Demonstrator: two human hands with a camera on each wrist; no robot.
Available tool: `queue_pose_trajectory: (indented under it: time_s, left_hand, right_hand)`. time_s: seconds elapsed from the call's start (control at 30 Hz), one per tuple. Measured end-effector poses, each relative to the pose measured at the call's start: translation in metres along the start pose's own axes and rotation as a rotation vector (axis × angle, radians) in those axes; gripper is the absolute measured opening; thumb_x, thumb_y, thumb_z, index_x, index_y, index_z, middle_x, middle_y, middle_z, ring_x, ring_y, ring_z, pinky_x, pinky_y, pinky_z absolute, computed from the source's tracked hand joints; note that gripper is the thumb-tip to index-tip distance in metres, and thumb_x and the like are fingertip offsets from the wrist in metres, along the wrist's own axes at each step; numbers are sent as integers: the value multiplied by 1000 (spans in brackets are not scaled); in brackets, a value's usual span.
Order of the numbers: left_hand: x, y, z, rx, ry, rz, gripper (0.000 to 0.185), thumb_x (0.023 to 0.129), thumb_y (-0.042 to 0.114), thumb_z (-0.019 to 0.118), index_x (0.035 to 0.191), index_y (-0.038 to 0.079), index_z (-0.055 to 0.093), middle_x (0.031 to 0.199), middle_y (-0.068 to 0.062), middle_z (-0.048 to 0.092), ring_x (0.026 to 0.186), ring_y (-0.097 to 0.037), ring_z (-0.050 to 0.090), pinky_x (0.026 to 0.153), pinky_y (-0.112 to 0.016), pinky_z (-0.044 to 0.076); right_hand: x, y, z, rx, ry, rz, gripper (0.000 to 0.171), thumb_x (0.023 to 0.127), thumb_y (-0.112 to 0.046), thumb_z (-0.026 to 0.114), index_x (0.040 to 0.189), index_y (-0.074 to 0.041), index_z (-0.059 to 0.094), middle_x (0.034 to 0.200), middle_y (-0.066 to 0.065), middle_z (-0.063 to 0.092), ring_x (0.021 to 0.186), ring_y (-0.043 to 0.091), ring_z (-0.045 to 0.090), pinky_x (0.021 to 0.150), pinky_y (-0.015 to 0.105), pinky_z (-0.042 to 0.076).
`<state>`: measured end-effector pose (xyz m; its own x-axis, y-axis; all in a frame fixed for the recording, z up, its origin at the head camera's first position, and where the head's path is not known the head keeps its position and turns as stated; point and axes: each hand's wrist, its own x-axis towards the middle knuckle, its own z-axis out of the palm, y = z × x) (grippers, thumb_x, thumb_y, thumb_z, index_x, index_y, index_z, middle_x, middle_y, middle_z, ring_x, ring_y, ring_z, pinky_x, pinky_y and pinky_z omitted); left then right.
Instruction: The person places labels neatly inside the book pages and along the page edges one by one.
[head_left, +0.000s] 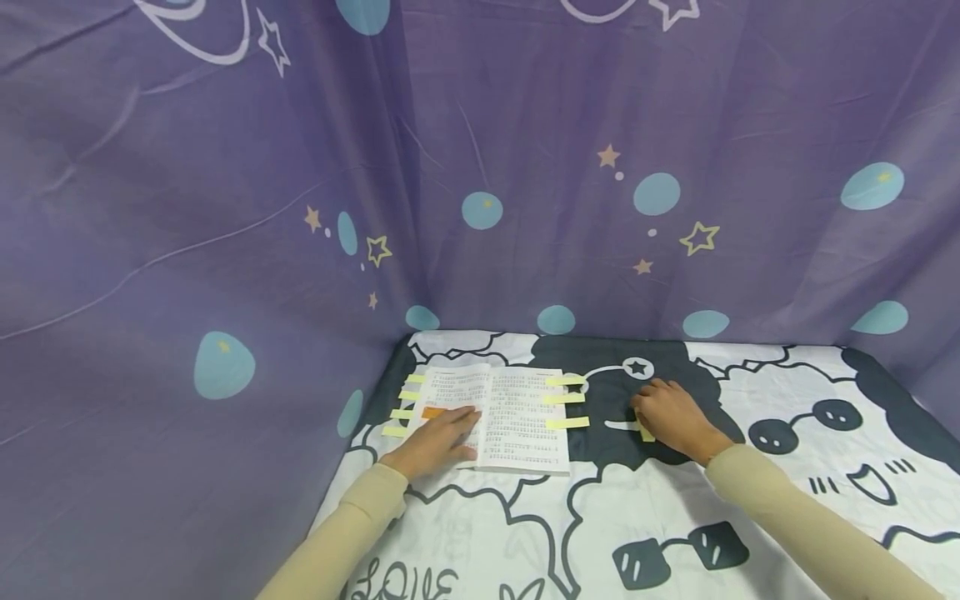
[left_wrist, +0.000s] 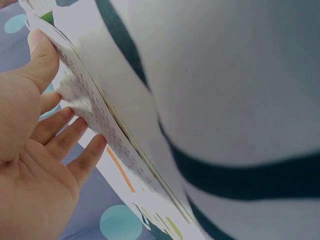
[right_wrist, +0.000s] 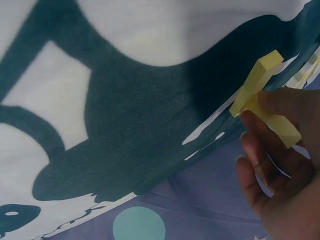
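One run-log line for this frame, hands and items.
left hand: flat on open book | right hand: pinching yellow sticky-note pad | yellow tabs: on page edges

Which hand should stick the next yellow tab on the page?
Probably the right hand: it already pinches the yellow sticky pad beside the open book, while the left hand lies flat on the page.

Matt printed paper book (head_left: 498, 417), yellow paper sticky strips (right_wrist: 262, 87), soft matt cloth table cover (head_left: 675, 533), creased purple fabric backdrop (head_left: 525, 125)
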<state>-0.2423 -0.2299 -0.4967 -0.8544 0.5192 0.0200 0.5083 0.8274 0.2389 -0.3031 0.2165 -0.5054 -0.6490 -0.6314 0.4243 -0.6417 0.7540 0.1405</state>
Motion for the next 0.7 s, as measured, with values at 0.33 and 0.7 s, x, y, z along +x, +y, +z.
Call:
queue_pose_trajectory:
  time_s: [0.33,0.7]
  left_hand:
    - [0,2,-1,-21,-12,-24,74,97,40,68,158,6,41,164,-13,35,150,-31,34,122,-46,33]
    - [-2,4,-4,-29,-7,-11,73,98,39,68,157,5,41,164,-15,35,150,-32,34,122,-46,32]
  right_hand:
    - [6,-4,2,-64,20,38,19,75,3,77,65,-10,66,71,7,66,75,30,56,65,46,46]
    - [12,-5,7,-129,65,10,19,66,4,82,68,-2,64,69,13,66,71,33,57,65,47,47]
